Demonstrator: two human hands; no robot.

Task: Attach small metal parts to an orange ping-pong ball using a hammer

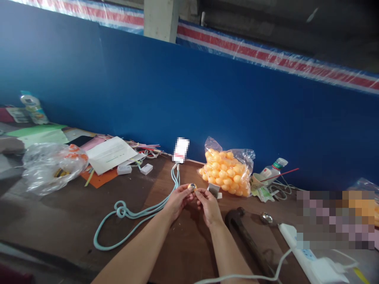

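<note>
Hands together on small round orange object with shiny top (192,187)

The left hand (177,202) and the right hand (209,207) meet above the brown wooden worktop (183,252). The grip of each is closed: fingertips of both hands pinch the small object between them, from its two sides. Its shiny top faces upward, but its details are too small to read.

Just behind the right hand lies a small grey and white piece (213,191), and behind this stands a clear plastic bag full of orange balls (226,173). To the left of the hands, a light-blue looped cord (139,215) lies on the worktop; it has a knot and reaches a white rectangular item (181,150), which is blurred. Farther left are two small white boxes (124,169), near a white printed paper (111,154) that partly covers an orange sheet (102,179).

On the right side, a dark tool with a curved head (237,223) lies beside the right forearm. A shiny silver round item (266,218) is near the end of a white power strip (299,244). One white cable (237,277) crosses over the right forearm.
</note>
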